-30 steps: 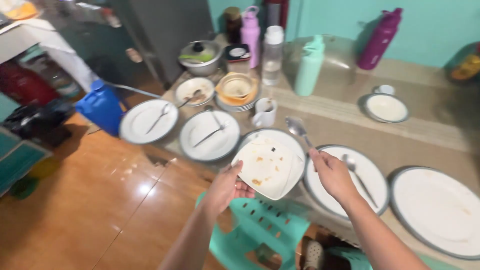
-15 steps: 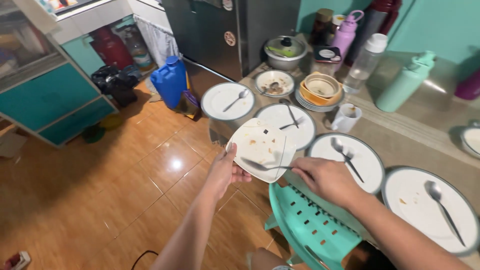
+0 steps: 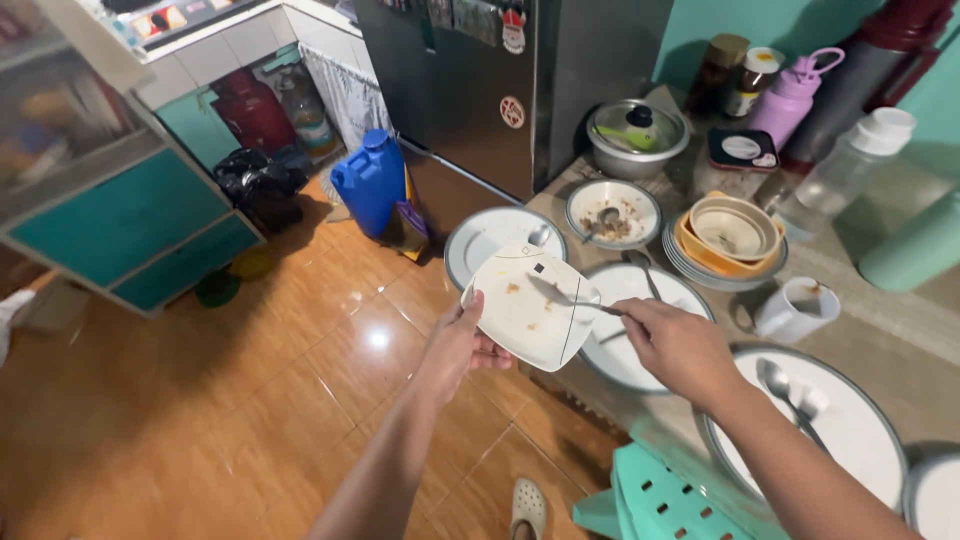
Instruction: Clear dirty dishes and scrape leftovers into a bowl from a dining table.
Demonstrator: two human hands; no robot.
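The left hand [image 3: 455, 345] grips the near-left edge of a square white plate [image 3: 530, 305], thumb on its soiled top and fingers curled beneath, holding it tilted in the air over the orange tiled floor [image 3: 250, 400], just off the edge of the tabletop [image 3: 890, 330]. The right hand [image 3: 680, 345] is closed around the handle of a spoon [image 3: 565, 295], whose bowl lies on the plate's upper surface among food scraps. Behind the plate sit round grey-rimmed plates [image 3: 490, 232] on the tabletop, a small dish with leftovers [image 3: 612, 212], stacked orange bowls [image 3: 730, 235], a white mug [image 3: 795, 310] and a lidded pot [image 3: 635, 135].
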